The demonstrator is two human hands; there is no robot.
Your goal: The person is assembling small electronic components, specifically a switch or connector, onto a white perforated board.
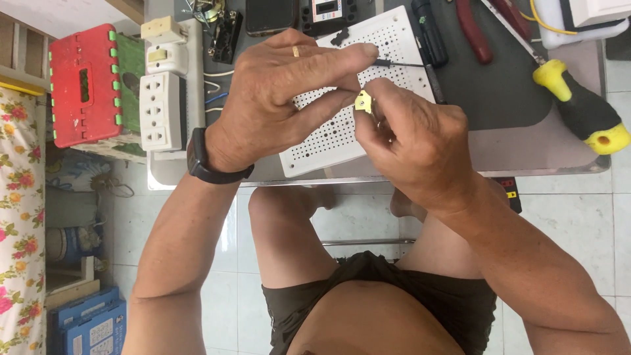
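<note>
Both hands meet over the white perforated board (pixel 342 125) — the right hand (pixel 414 148) pinches a small brass part (pixel 363 102), the left hand (pixel 276 105) pinches beside it. A loosened grip could drop it off the counter (pixel 526 148).

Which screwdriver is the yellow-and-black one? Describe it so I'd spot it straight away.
Start at the grey table and go to its edge on the picture's right, past the white perforated board under the hands. The screwdriver lies there at a slant, with a chunky black handle capped yellow at both ends, unlike the red-handled pliers above it.
</note>
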